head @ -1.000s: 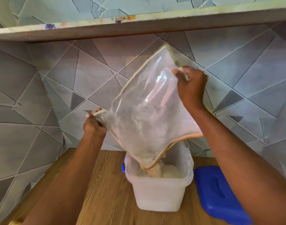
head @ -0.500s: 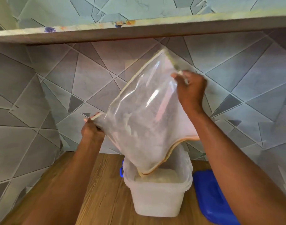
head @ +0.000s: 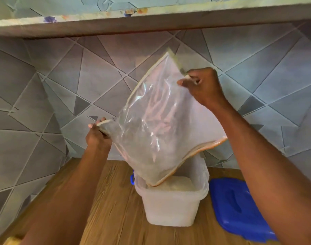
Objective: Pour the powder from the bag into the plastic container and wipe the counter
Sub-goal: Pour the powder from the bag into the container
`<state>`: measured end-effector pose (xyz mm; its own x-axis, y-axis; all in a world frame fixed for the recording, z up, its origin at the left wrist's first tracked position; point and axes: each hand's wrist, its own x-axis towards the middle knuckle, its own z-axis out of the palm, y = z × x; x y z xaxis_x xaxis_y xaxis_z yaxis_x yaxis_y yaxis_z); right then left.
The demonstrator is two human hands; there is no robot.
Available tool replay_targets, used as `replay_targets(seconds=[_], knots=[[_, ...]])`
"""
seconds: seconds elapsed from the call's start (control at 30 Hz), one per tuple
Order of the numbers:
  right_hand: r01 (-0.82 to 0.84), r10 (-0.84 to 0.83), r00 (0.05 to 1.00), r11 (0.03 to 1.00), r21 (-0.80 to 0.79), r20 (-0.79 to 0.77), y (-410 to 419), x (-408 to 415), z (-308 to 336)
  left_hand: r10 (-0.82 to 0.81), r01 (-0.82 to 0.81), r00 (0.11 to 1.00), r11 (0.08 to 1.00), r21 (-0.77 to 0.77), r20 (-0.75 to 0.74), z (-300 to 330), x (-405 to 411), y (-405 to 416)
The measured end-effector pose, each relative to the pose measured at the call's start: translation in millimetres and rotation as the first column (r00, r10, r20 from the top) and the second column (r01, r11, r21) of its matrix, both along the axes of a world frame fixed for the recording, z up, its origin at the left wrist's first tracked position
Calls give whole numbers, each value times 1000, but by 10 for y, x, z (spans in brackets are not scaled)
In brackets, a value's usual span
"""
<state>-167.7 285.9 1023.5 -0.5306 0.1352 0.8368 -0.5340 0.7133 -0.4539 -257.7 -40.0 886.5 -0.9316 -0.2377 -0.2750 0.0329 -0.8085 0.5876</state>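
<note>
- Two bare forearms reach up and away from the bottom of the view, one on each side.
- A wooden counter (head: 114,209) with a brown grain runs underneath them, ending at the wall.
- A blue lid (head: 239,207) lies flat on the counter at the right, just beside the container, partly hidden by the right forearm.
- A translucent white plastic container (head: 170,207) stands upright on the counter, near the centre. It is open at the top, and a pale mound of powder (head: 179,185) shows inside it.
- A small blue handle (head: 132,179) sticks out from the container's left side.
- A large clear bag (head: 156,124) with a cream edge is held tilted in the air above the container. Its lowest corner dips into the container's open top, on the left side. The plastic looks cloudy near that low end; whether powder is flowing cannot be told.
- The left hand (head: 98,137) is closed in a pinch on the bag's lower left corner, fingers curled around the edge.
- The right hand (head: 204,89) is higher and further back, closed on the bag's upper edge near its top corner, thumb and fingers squeezing the plastic.
- Behind everything, a wall (head: 45,103) of grey tiles with angular line patterns meets the counter.
- Above, a shelf (head: 151,20) crosses the full width of the view, its front edge flecked with blue and orange marks.
</note>
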Motion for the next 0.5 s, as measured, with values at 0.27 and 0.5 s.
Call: replay_targets(seconds=[0.27, 0.5], knots=[[-88, 87, 996, 993, -83, -5, -26, -34, 114, 2, -2, 1000, 1000, -12, 16, -31, -57, -44], [-188, 194, 981, 970, -153, 23, -75, -83, 95, 2, -2, 1000, 1000, 22, -11, -76, -88, -87]])
